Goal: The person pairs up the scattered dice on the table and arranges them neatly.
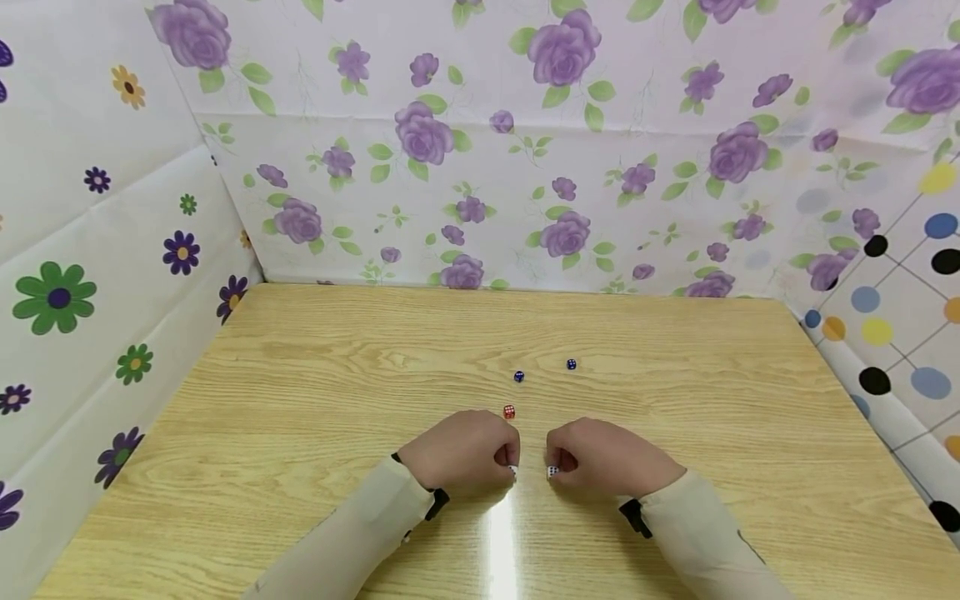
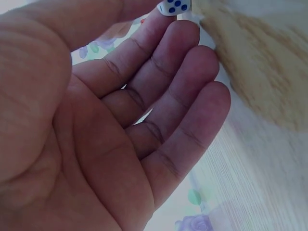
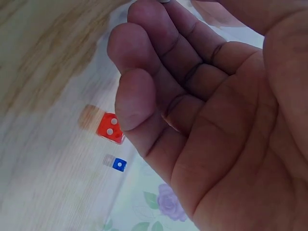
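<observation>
My left hand (image 1: 468, 450) pinches a white die (image 1: 513, 472) between thumb and index finger, low over the table. In the left wrist view that die (image 2: 174, 6) shows blue pips at the fingertips. Facing it across a small gap, my right hand (image 1: 607, 457) pinches a second white die (image 1: 552, 472). Only a sliver of this die shows at the top of the right wrist view. Just beyond the left hand's knuckles lies a red die (image 1: 509, 412). Two blue dice, one nearer (image 1: 519, 377) and one to its right (image 1: 572, 364), rest farther back.
The wooden table (image 1: 337, 400) spreads around both hands. Flowered cloth (image 1: 465, 167) rises behind its back edge, and patterned sheets stand along the left and right sides. A bright light reflection (image 1: 501, 542) runs down the table's front middle.
</observation>
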`<state>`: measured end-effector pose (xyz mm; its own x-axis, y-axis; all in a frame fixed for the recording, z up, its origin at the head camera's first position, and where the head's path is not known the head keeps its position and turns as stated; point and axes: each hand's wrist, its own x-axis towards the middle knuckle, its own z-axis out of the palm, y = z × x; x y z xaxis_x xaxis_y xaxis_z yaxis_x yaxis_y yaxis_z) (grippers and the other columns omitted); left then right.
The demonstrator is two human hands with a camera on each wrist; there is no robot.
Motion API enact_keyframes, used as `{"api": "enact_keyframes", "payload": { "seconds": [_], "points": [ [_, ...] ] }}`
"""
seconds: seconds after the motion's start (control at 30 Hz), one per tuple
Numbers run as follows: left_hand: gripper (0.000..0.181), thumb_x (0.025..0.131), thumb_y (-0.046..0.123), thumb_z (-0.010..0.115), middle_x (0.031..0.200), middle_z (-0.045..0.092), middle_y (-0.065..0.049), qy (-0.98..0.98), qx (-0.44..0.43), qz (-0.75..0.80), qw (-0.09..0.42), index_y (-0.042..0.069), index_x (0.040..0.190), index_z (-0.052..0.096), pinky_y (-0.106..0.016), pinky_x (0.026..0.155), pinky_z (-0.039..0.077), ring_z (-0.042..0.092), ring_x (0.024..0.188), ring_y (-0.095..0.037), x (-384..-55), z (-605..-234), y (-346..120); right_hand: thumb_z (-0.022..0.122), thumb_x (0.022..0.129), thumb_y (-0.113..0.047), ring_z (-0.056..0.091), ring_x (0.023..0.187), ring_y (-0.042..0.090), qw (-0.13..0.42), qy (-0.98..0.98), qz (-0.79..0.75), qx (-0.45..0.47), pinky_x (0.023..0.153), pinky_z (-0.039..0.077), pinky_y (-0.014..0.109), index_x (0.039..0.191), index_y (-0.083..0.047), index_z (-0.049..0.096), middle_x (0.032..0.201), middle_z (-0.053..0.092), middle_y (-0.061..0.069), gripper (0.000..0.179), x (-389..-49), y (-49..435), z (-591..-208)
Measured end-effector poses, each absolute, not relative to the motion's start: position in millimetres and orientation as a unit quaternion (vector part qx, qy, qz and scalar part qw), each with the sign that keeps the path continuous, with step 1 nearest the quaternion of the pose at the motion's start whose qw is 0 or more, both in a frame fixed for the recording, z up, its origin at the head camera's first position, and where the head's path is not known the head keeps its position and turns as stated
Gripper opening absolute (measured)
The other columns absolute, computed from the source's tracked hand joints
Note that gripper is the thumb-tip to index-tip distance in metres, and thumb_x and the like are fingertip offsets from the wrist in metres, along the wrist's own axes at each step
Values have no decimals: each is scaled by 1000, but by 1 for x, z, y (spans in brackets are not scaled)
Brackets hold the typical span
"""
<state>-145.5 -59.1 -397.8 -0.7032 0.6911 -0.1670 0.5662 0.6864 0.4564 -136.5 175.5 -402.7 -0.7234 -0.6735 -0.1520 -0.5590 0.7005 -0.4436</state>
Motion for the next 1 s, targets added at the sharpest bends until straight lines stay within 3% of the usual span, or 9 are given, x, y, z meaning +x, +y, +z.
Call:
{"api": "enact_keyframes", "payload": {
  "seconds": [0.67,1.0],
  "points": [
    [10,87,21,78,74,60,17,902,348,190,173,24,81,70,-22,69,48,56,70,-1,-146,-396,-61,75,87,-7,48,68,1,146,897,-203,-364,66,46,23,87,-19,69,74,55,-13,13,-136,174,-404],
    [10,87,19,79,75,59,18,899,353,190,174,23,82,70,-21,71,48,56,71,0,-145,-397,-59,77,90,-11,47,67,-2,140,900,-187,-367,77,48,27,85,-21,69,74,54,-17,15,-134,173,-404]
  ]
}}
